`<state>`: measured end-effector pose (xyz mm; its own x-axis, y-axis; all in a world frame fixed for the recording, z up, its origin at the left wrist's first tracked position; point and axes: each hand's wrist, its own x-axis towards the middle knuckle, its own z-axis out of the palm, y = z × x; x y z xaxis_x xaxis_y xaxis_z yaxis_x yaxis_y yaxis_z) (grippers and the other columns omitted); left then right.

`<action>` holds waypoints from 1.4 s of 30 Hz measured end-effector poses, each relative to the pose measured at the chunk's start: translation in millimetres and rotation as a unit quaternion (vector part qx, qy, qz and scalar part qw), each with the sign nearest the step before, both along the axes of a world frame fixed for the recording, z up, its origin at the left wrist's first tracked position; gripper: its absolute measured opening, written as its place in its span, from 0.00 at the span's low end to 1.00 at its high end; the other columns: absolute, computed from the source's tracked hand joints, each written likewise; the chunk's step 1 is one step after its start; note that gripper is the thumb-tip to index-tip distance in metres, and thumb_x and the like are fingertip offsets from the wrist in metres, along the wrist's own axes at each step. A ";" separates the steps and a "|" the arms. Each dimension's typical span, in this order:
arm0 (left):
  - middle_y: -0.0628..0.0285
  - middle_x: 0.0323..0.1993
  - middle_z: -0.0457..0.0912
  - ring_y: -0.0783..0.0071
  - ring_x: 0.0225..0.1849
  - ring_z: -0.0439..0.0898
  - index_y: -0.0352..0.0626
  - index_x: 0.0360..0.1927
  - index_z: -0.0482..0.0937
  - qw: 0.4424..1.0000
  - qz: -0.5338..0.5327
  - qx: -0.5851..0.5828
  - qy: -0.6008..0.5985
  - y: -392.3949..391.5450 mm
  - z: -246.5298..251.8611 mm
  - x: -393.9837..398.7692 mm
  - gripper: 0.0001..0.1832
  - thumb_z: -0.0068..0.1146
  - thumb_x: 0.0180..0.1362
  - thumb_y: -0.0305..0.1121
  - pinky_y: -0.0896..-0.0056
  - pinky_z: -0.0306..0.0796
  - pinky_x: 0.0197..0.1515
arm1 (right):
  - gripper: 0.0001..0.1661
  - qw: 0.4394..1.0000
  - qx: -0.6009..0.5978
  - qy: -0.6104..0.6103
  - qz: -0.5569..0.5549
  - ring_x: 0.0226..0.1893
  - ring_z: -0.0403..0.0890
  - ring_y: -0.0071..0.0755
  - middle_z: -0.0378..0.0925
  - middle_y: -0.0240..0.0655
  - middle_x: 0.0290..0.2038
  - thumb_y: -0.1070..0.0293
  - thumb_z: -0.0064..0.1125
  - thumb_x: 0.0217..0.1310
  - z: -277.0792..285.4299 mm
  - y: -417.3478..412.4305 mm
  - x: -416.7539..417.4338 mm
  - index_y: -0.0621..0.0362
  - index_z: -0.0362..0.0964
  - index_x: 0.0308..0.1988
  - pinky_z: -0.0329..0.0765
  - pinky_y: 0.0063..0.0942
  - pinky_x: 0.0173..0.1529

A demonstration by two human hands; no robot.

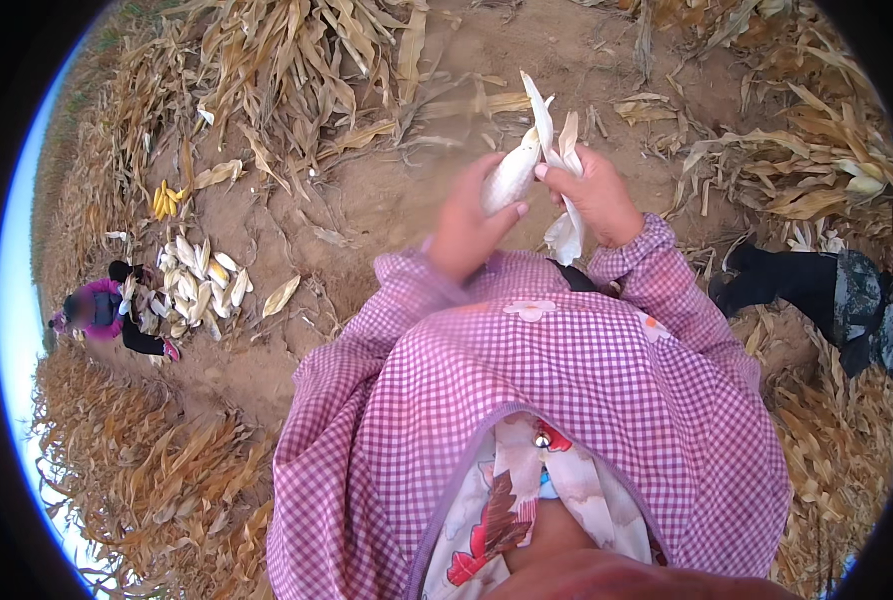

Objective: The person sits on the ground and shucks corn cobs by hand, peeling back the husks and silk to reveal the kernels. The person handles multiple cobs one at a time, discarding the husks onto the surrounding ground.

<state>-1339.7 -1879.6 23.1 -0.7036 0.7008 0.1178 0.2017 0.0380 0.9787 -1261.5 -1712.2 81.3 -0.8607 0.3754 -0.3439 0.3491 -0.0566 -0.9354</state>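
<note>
My left hand (476, 217) is wrapped around an ear of corn (512, 174) still covered by a pale inner husk. Its tip points up and to the right. My right hand (600, 191) pinches strips of whitish corn husk (544, 124) just right of the ear's tip. One loose strip stands up above the fingers, and another husk piece (565, 238) hangs below that hand. Both hands are raised in front of my checked smock, over bare soil. The left hand is slightly blurred.
A heap of corn ears in husks (199, 285) lies on the soil at left, below several bare yellow ears (166, 200). A person (101, 311) sits beside it. Another person's dark-clothed legs (784, 281) are at right. Dry cornstalks (296, 67) border the ground.
</note>
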 end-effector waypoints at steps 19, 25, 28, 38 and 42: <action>0.55 0.52 0.72 0.70 0.53 0.71 0.34 0.59 0.65 0.989 -0.020 -0.027 -0.141 39.2 34.6 98.6 0.32 0.65 0.51 0.30 0.69 0.66 0.56 | 0.16 0.992 -0.112 0.019 -0.048 0.25 0.73 0.17 0.75 0.28 0.31 0.65 0.59 0.60 10.5 44.0 99.4 0.64 0.72 0.45 0.71 0.17 0.31; 0.56 0.49 0.73 0.68 0.51 0.73 0.36 0.57 0.68 0.998 0.020 -0.063 0.022 46.0 27.2 108.9 0.33 0.68 0.48 0.31 0.69 0.67 0.54 | 0.15 0.999 -0.036 0.024 -0.022 0.25 0.75 0.18 0.76 0.28 0.29 0.66 0.58 0.60 16.4 49.5 114.9 0.64 0.75 0.43 0.72 0.18 0.29; 0.55 0.48 0.73 0.66 0.50 0.73 0.36 0.55 0.68 0.997 0.002 -0.046 0.061 53.6 34.6 106.8 0.32 0.69 0.46 0.31 0.68 0.67 0.54 | 0.13 0.998 0.000 0.037 -0.046 0.24 0.76 0.18 0.77 0.29 0.28 0.67 0.57 0.59 20.5 50.7 120.8 0.64 0.76 0.42 0.72 0.18 0.29; 0.57 0.51 0.74 0.67 0.51 0.74 0.35 0.58 0.66 0.989 -0.102 0.014 -0.102 45.7 38.0 87.7 0.32 0.66 0.50 0.31 0.68 0.67 0.55 | 0.13 0.990 -0.027 0.040 -0.135 0.25 0.75 0.21 0.76 0.31 0.28 0.69 0.54 0.57 23.0 33.0 116.7 0.66 0.72 0.41 0.73 0.20 0.30; 0.57 0.52 0.74 0.71 0.50 0.76 0.35 0.62 0.63 0.892 -0.183 0.065 -0.409 34.7 44.4 74.8 0.29 0.58 0.58 0.29 0.71 0.70 0.51 | 0.08 0.975 -0.136 0.036 -0.170 0.23 0.73 0.21 0.74 0.30 0.27 0.67 0.53 0.60 22.0 26.1 114.1 0.60 0.72 0.37 0.71 0.19 0.29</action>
